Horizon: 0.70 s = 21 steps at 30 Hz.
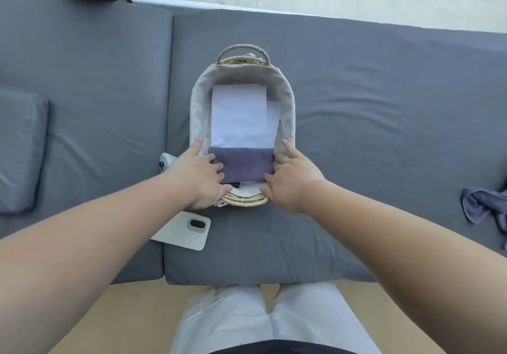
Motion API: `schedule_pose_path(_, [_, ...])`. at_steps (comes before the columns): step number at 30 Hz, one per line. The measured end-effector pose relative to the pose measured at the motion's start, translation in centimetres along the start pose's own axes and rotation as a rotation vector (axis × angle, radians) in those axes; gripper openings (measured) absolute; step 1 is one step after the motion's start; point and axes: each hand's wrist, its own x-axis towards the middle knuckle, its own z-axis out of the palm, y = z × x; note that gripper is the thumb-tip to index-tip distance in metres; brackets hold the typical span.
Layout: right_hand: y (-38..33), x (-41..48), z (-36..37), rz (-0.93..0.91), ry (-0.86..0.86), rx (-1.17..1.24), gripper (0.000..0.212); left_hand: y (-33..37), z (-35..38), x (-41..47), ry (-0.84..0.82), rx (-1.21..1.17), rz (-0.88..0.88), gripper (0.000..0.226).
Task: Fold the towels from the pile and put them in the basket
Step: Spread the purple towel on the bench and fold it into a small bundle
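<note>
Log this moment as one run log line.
step: placing folded purple towel in basket | left hand, right hand at towel ends | unfolded towel remains

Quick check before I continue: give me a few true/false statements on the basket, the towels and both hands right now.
1. A folded purple towel lies in the basket. True.
2. The left hand and right hand are at opposite ends of it. True.
3. The basket holds only purple towels. False: white towels lie in it too.
4. No towel is left outside. False: a crumpled one lies at the right.
5. The phone sits inside the basket. False: it lies on the cushion.
</note>
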Motion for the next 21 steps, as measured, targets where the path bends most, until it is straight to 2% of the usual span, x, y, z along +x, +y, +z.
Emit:
schedule_pose_path(3, [0.0,0.0,-0.5,0.018,0.02,0.003,0.062,0.0,-0.1,0.0,0.001,0.036,0.005,0.067])
schedule_pose_path(7, [0.3,-0.2,-1.0,-0.049,0.178,-0.005,0.057,-0.2,0.1,-0.3,0.161,0.075,0.041,0.067])
schedule_pose_path(9, [0.5,0.0,-1.1,-0.095,0.136,-0.018,0.056,-0.2,0.1,-0.5,0.169,0.076,0.022,0.067])
schedule_pose_path(11, [0.6,0.4,-1.0,-0.103,0.065,-0.003,0.056,0.0,-0.1,-0.5,0.11,0.069,-0.001,0.066])
schedule_pose_path(14, [0.8,1.1,-0.5,-0.093,0.086,0.035,0.051,-0.1,-0.3,-0.2,0.054,0.052,-0.025,0.065])
schedule_pose_path(16, [0.8,1.6,-0.4,-0.092,0.092,0.004,0.055,-0.2,-0.1,0.1,0.038,0.066,-0.034,0.064])
schedule_pose_path(21, [0.6,1.9,-1.2,-0.076,-0.013,-0.088,0.062,0.1,-0.2,0.4,0.012,0.055,-0.041,0.063])
